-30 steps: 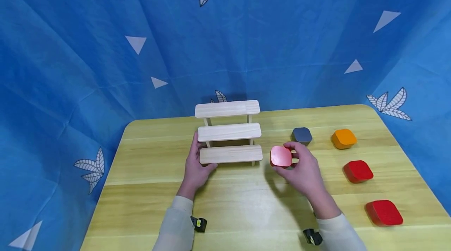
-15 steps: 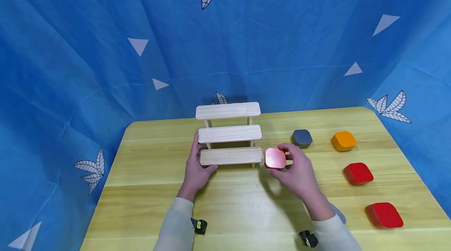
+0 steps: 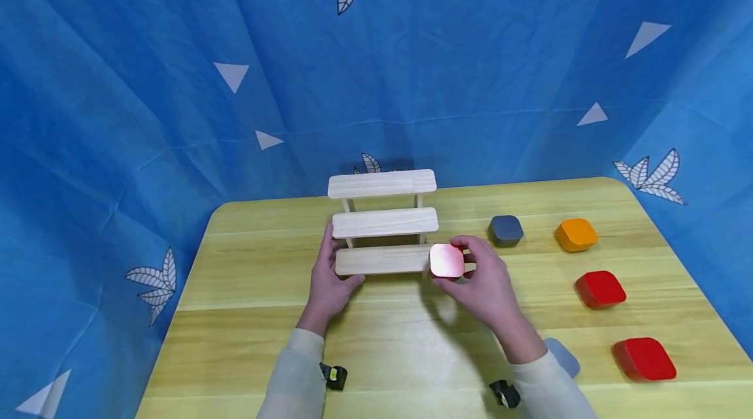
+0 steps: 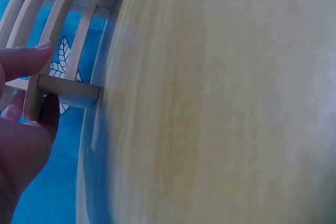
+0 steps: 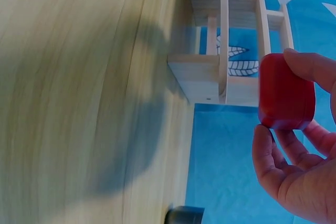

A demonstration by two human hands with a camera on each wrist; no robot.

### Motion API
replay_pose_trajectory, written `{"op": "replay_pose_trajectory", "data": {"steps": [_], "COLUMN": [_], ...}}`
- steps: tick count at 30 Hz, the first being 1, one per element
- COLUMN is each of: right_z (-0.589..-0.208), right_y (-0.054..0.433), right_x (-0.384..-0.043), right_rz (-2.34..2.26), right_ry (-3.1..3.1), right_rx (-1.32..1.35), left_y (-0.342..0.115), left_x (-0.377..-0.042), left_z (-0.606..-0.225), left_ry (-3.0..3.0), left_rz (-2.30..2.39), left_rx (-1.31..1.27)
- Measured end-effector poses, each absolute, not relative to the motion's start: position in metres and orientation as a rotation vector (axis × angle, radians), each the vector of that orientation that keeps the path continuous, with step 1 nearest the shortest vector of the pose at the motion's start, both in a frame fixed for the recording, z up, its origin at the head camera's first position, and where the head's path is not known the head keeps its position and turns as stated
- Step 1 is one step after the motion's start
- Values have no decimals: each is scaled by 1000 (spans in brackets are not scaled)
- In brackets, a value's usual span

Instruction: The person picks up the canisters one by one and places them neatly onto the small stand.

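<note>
A three-tier wooden display stand (image 3: 382,260) stands toward the back of the table. My left hand (image 3: 328,287) grips the left end of its lowest step; the left wrist view shows the thumb (image 4: 26,61) on one face of the board and fingers curled under it. Between thumb and fingers, my right hand (image 3: 485,285) pinches a red rounded-square block (image 3: 446,260). In the head view this block overlaps the right end of the lowest step. In the right wrist view the block (image 5: 286,92) is held up off the table, and I cannot tell whether it touches the step.
On the right of the table lie a dark grey-blue block (image 3: 505,231), an orange block (image 3: 576,234), a red block (image 3: 601,289) and a larger red block (image 3: 644,359). A light blue block (image 3: 563,358) is partly hidden by my right sleeve. Blue cloth (image 3: 500,79) hangs behind the table.
My right hand has carried the red block leftward, from beside the stand to the right end of its lowest step. The light blue block has come into view. My left hand keeps its grip.
</note>
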State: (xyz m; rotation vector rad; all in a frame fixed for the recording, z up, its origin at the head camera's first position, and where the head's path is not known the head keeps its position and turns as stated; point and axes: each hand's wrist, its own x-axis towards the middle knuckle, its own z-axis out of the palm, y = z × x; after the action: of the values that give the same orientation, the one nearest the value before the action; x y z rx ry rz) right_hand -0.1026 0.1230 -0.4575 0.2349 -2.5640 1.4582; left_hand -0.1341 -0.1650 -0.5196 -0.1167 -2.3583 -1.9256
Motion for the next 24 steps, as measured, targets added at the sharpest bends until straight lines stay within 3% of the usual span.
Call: {"op": "replay_pose_trajectory", "data": {"steps": [24], "right_z": [-458], "right_y": [100], "right_x": [-106], "right_rz": [1450], "right_ry": [-2560], "right_rx": [305], "left_y": [-164], "left_x": [-134], "left_z": [-519], "left_ry": [-2366], "left_rz": [-1908], "left_rx": [-116]}}
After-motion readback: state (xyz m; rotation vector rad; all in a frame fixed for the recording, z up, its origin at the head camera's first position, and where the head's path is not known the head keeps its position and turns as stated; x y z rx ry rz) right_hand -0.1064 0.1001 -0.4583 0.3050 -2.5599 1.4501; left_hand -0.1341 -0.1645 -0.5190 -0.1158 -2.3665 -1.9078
